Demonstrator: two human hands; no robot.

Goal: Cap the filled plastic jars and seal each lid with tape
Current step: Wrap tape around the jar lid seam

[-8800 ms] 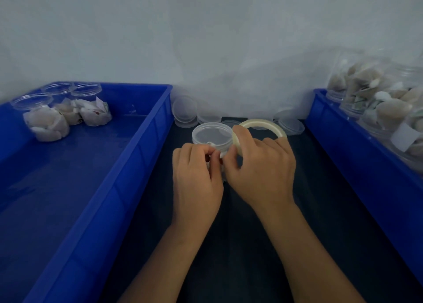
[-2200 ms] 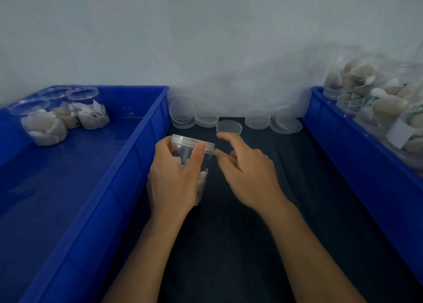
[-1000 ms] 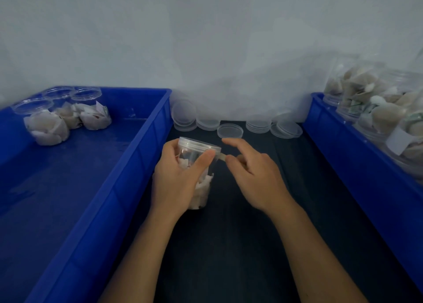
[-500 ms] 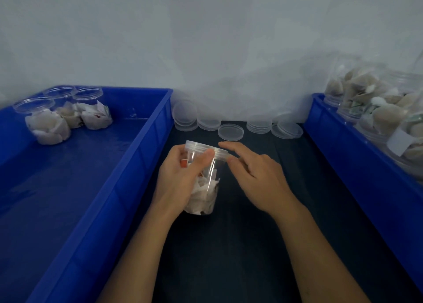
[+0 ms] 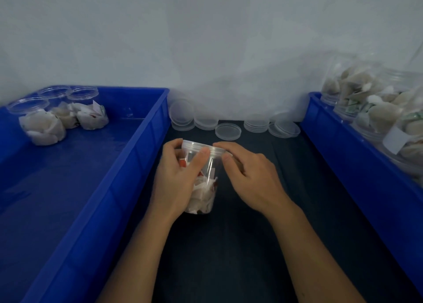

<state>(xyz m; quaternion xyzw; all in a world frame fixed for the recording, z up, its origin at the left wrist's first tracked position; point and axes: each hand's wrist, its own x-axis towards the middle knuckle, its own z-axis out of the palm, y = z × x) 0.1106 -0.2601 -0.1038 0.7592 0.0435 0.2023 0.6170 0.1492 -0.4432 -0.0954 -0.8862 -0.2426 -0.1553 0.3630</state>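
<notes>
Left hand [image 5: 176,183] is gripping the clear plastic jar [image 5: 202,181], fingers and thumb curled round its wall, the thumb tip lying just under the lid [image 5: 202,147]. Right hand [image 5: 249,177] is pinching at the lid's ribbed rim, its forefinger stretched along the top edge and its thumb pressing the side; whether a strip of tape sits beneath those fingertips is too faint to tell. Compared with half a second ago, the jar is standing a touch more upright on the dark mat [image 5: 229,245] and the right hand is sitting closer against the lid; the tape roll seen several seconds back is no longer showing.

The jar is a smooth, see-through cylinder holding crumpled white packets with red marks. Beyond it, thin round spare lids [image 5: 227,131] are lying in low stacks against the pale wall. To the left, a glossy blue bin [image 5: 91,188] is holding three capped jars [image 5: 61,117] in its far corner. To the right, another blue bin [image 5: 357,165] is carrying larger jars [image 5: 375,110] of pale, rounded pieces.
</notes>
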